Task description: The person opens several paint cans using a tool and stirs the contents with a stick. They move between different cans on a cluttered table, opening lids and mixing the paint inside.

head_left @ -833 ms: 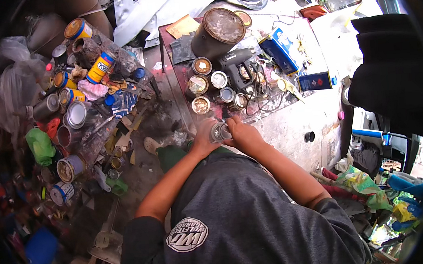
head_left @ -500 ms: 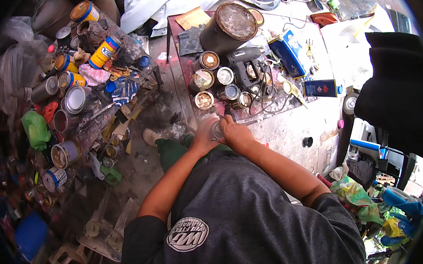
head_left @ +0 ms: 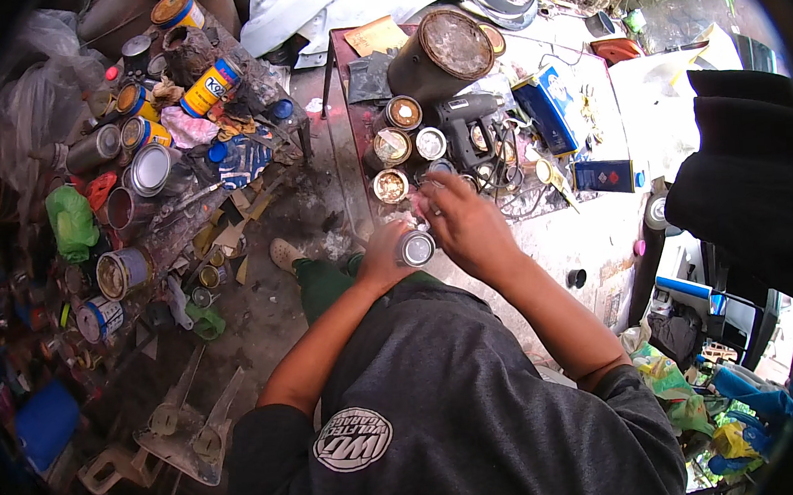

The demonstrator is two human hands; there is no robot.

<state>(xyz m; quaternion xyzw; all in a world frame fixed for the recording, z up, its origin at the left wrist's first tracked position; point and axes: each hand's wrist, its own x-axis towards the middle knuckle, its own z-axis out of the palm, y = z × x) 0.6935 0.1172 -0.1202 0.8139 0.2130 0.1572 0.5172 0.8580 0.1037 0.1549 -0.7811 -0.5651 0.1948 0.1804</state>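
My left hand (head_left: 388, 255) is closed around a small metal can (head_left: 416, 248) with a pale grey round top, held upright in front of my waist. Just above and to the right of it is my right hand (head_left: 468, 219), with its fingers bent and drawn together at the table's near edge. Whatever it may hold is hidden and smeared by motion. Close beyond its fingertips stand several small paint cans, among them an open-topped one with a stained rim (head_left: 390, 185) and one with a whitish top (head_left: 431, 143). A dark heat gun (head_left: 467, 125) lies beside them, its cord looped to the right.
A large bucket (head_left: 443, 56) stands at the table's back. Blue rectangular tins (head_left: 548, 110) lie to the right. On the left, a cluttered bench holds a yellow-and-blue can (head_left: 212, 87), other cans and rags. A black cap (head_left: 576, 278) lies on the pale surface at right.
My right hand has lifted off the can and moved up and away toward the cans on the table. The can's top now shows in my left hand. The view has shifted slightly.
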